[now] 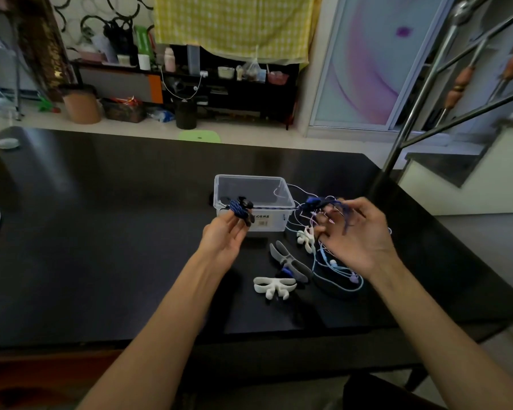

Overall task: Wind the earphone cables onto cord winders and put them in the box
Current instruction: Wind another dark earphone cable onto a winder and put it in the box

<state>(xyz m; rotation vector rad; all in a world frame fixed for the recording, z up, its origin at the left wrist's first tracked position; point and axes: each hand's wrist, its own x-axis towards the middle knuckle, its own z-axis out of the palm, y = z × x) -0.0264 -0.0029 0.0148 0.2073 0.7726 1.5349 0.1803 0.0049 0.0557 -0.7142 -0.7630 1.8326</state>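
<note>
I take the clear box (253, 199) as my landmark. My left hand (224, 236), just in front of its near-left corner, pinches a dark cord winder (242, 210) already part-wrapped in the blue braided cable (274, 208). That cable runs taut across the box's front wall to my right hand (353, 235), just off its near-right corner, whose curled fingers hold the loose end. The strand's long axis lies left to right, so I judge the next wrap feeds leftward from the right hand. The box looks nearly empty.
</note>
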